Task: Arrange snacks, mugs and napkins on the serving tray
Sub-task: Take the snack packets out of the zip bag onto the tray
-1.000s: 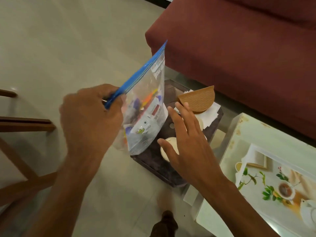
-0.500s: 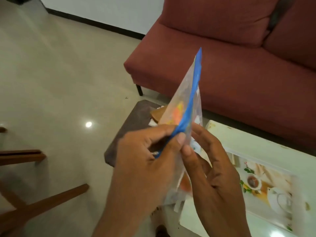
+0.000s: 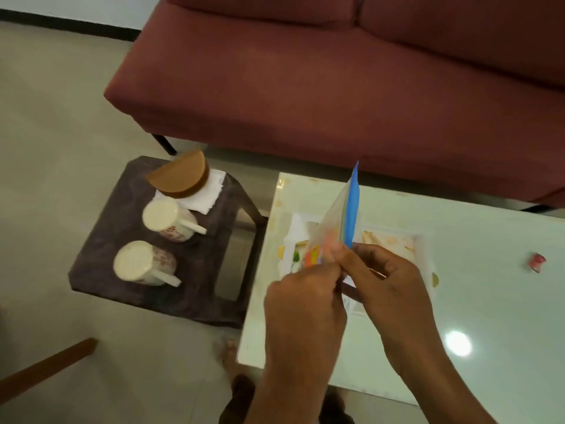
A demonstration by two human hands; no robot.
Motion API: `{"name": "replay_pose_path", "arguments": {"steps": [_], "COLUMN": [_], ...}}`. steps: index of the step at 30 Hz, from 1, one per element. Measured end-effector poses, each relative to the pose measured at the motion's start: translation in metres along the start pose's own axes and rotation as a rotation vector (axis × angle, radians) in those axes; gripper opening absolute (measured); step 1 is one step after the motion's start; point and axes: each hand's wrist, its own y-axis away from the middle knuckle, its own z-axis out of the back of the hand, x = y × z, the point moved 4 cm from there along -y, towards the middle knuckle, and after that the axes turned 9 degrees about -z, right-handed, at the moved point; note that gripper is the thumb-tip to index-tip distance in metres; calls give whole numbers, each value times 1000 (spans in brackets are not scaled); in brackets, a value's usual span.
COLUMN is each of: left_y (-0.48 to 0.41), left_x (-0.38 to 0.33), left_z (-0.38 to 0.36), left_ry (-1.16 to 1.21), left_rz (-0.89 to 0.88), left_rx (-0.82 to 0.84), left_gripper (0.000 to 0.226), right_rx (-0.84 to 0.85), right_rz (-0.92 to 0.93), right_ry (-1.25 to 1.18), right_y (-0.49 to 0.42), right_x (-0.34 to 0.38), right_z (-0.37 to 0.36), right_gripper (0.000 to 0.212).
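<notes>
A clear zip bag of snacks (image 3: 344,215) with a blue seal strip stands edge-on above the glass table. My left hand (image 3: 302,307) and my right hand (image 3: 385,283) both pinch its top edge, close together. Beneath the bag lies a white tray (image 3: 425,249) with a printed picture. On the dark stool (image 3: 128,209) to the left two white mugs with red pattern (image 3: 168,220) (image 3: 140,263) lie on their sides. Behind them a brown napkin holder (image 3: 180,174) rests on white napkins (image 3: 208,194).
A dark red sofa (image 3: 305,87) runs along the back. The pale glass table (image 3: 489,301) carries a small red wrapper (image 3: 536,262) at its right. A wooden chair leg (image 3: 46,367) crosses the floor at lower left.
The bag has moved from above the stool to above the tray on the glass table. My right hand left the stool and now pinches the bag with the left.
</notes>
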Motion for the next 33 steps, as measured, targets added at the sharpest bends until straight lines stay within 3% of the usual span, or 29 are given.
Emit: {"name": "replay_pose_path", "arguments": {"steps": [3,5,9,14,20,25,28,33], "left_y": [7,7,5,-2,-10,-15,-16,-14], "left_x": [-31,-46,-47,-33,-24,-17,-15,-7], "left_z": [-35,-46,-61,-82,-93,-98,-97,-95], "left_ry": [-71,-13,232,498,486,501,639,835], "left_rz": [-35,-3,324,575,598,622,686,781], "left_rx": [32,16,-27,-68,-106,-95,-91,-64], "left_gripper": [25,21,21,21,35,8,18,15], "right_rx": [-19,-44,-15,-11,-56,47,-12,-91], "right_rz": [7,11,-84,-83,126,123,162,121], "right_ry": [43,79,-17,5,202,210,174,48], "right_y": [-11,-19,-35,-41,-37,-27,-19,-22], "right_x": [-9,-14,-27,-37,-28,-29,-25,-26], "right_z": [34,53,84,88,83,77,81,82], "right_gripper": [23,19,11,17,13,33,33,30]}}
